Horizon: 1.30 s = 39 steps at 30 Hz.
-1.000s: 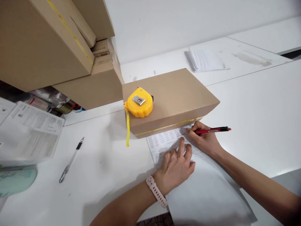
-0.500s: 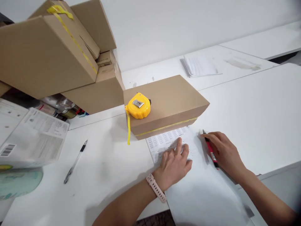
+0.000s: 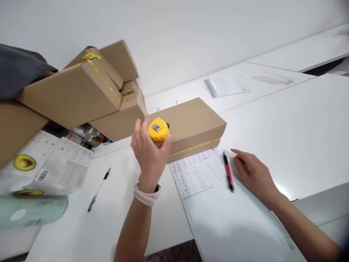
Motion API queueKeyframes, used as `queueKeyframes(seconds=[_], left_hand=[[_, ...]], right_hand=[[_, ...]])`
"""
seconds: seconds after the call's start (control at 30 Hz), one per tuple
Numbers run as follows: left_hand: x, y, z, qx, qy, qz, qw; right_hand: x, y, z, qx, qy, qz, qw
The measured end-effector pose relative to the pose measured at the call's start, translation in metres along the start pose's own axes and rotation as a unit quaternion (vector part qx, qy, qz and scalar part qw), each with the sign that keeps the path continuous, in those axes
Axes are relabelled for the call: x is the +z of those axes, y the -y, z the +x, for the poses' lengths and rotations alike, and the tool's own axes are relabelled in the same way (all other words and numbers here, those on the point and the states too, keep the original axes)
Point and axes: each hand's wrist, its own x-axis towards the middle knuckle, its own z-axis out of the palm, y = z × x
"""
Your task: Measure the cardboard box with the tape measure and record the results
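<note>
A yellow tape measure (image 3: 158, 130) sits at the near left end of a closed cardboard box (image 3: 195, 118). My left hand (image 3: 149, 153), with a pink band on its wrist, grips the tape measure, fingers on its left and thumb at its lower right. The strap is hidden. Right of the box's near corner, my right hand (image 3: 253, 173) rests on the table, holding nothing, its index finger stretched and the others loosely bent. Just left of it, a red and black pen (image 3: 228, 173) lies on a printed sheet (image 3: 195, 178), which the box partly covers.
Several cardboard boxes (image 3: 79, 96), one with yellow tape, are stacked at the left. Cartons with avocado pictures (image 3: 65, 165) stand in front. A clear pen (image 3: 98, 191) lies on the white table (image 3: 122, 222). Papers (image 3: 226, 85) lie toward the back. Dark fabric (image 3: 21, 71) shows at upper left.
My left hand has left the sheet and moved up and left onto the tape measure. My right hand has let go of the red pen, which now lies flat. The view has shifted.
</note>
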Motion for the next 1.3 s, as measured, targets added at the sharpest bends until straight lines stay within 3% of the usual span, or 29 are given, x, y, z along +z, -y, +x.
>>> queueKeyframes(seconds=[0.07,0.1,0.2,0.3,0.37,0.43,0.5,0.57,0.63,0.83,0.9,1.0,1.1,1.2,1.3], left_hand=[[0.005,0.007,0.012,-0.052,0.073,-0.033,0.995],[0.009,0.01,0.015,-0.061,0.082,-0.043,0.994],[0.015,0.01,0.013,-0.047,0.03,-0.068,0.996],[0.002,-0.004,-0.006,-0.052,0.001,-0.149,0.987],[-0.014,-0.017,-0.026,-0.066,0.057,-0.253,0.964],[-0.03,-0.029,-0.046,-0.089,0.192,-0.384,0.899],[-0.042,-0.037,-0.061,-0.118,0.305,-0.448,0.832],[-0.047,-0.04,-0.069,-0.139,0.356,-0.448,0.808],[-0.05,-0.038,-0.072,-0.152,0.369,-0.434,0.807],[-0.057,-0.022,-0.066,-0.173,0.337,-0.444,0.812],[-0.059,-0.011,-0.057,-0.175,0.298,-0.446,0.825],[-0.064,0.018,-0.031,-0.193,0.207,-0.43,0.857],[-0.071,0.056,0.002,-0.245,0.13,-0.429,0.86],[-0.076,0.093,0.029,-0.287,0.102,-0.429,0.851],[-0.074,0.12,0.045,-0.315,0.107,-0.418,0.845]], right_hand=[[0.001,-0.002,0.0,0.002,-0.002,0.009,1.0],[0.001,-0.002,0.0,0.002,-0.003,0.013,1.0],[0.001,0.0,-0.001,0.001,-0.027,0.032,0.999],[-0.006,0.012,-0.004,0.021,-0.114,0.074,0.99],[-0.015,0.025,-0.006,0.054,-0.122,0.144,0.98],[-0.026,0.041,-0.007,0.092,-0.034,0.268,0.959],[-0.036,0.059,-0.005,0.116,0.094,0.404,0.902],[-0.043,0.075,-0.002,0.119,0.185,0.492,0.842],[-0.047,0.088,0.004,0.118,0.22,0.523,0.815],[-0.05,0.11,0.034,0.146,0.247,0.618,0.732],[-0.054,0.111,0.054,0.152,0.215,0.614,0.744],[-0.064,0.103,0.097,0.14,0.133,0.584,0.788],[-0.071,0.082,0.145,0.135,0.061,0.58,0.801],[-0.063,0.061,0.181,0.157,0.025,0.564,0.81],[-0.041,0.054,0.198,0.183,0.015,0.529,0.829]])
